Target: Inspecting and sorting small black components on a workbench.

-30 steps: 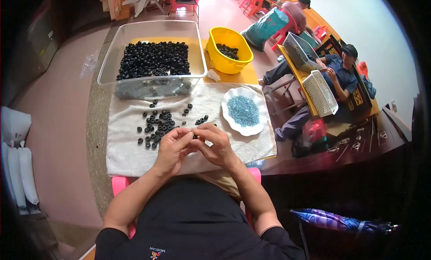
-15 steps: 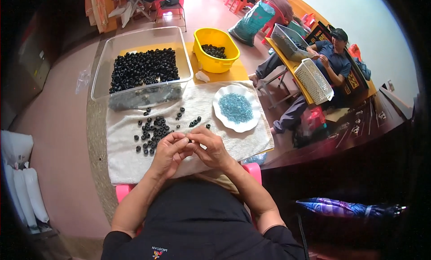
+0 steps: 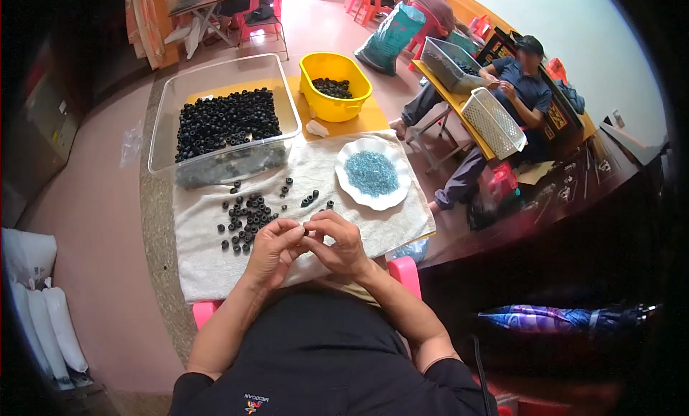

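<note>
My left hand (image 3: 271, 249) and my right hand (image 3: 338, 244) meet over the near part of a white towel (image 3: 215, 265). Between their fingertips sits a small black ring (image 3: 306, 232), pinched from both sides. Just beyond my hands, several loose black rings (image 3: 245, 216) lie scattered on the towel. A white scalloped plate (image 3: 395, 197) with a heap of small blue pieces (image 3: 370, 173) stands to the right of them. Behind the towel, a clear plastic tub (image 3: 161, 132) holds a large heap of black rings (image 3: 226, 120).
A yellow tub (image 3: 331, 107) with black rings stands at the back right of the table. To the right, a seated person in a cap (image 3: 513, 86) works at a yellow table with white baskets (image 3: 491, 122). A folded umbrella (image 3: 567, 318) lies at lower right.
My hands stay together over the towel, with small finger shifts on the black ring. The view has tilted a little, so everything sits slightly lower in the picture.
</note>
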A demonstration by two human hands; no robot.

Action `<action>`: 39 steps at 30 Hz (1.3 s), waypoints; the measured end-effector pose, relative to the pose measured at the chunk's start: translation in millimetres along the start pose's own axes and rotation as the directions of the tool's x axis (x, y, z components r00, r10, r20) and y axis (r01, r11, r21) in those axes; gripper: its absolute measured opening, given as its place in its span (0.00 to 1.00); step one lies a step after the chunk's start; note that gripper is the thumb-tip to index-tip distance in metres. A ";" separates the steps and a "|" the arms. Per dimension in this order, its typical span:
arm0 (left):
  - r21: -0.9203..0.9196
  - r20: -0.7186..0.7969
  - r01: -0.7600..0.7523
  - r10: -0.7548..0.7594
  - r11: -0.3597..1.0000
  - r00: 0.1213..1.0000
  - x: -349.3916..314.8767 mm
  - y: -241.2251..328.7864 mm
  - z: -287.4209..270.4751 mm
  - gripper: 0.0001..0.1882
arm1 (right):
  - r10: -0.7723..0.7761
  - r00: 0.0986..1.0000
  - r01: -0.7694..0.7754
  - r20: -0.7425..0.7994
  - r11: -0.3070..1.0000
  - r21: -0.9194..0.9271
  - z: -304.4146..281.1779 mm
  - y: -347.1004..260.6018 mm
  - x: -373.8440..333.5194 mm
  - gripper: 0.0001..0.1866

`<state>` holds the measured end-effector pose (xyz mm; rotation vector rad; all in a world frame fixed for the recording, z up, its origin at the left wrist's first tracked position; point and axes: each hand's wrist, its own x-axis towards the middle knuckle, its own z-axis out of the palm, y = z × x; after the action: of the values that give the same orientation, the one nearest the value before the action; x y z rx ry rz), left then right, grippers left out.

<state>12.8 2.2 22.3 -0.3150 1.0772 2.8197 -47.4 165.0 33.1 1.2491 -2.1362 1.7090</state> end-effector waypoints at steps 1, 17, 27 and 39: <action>0.002 0.002 0.003 -0.003 1.000 1.000 -0.3 0.1 0.4 0.05 | 0.002 1.000 -0.002 -0.004 1.000 -0.001 -0.2 -0.3 -0.3 0.14; 0.206 0.100 0.073 -0.095 0.976 0.990 -4.3 7.3 3.7 0.15 | 0.104 0.975 -0.104 0.197 0.995 -0.010 -14.8 1.1 2.1 0.11; 0.161 0.096 0.030 -0.046 0.986 0.994 -4.2 3.8 3.2 0.09 | 0.109 0.976 -0.115 0.187 0.993 0.024 -15.2 0.7 2.4 0.11; 0.173 0.004 -0.029 0.029 0.984 1.000 -3.1 1.2 3.7 0.07 | 0.077 0.994 -0.023 0.082 0.851 -0.525 -72.9 10.5 5.3 0.12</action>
<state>15.1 3.7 26.5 -0.2825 1.3264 2.7249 -85.1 225.1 53.6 1.1350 -2.4713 0.9700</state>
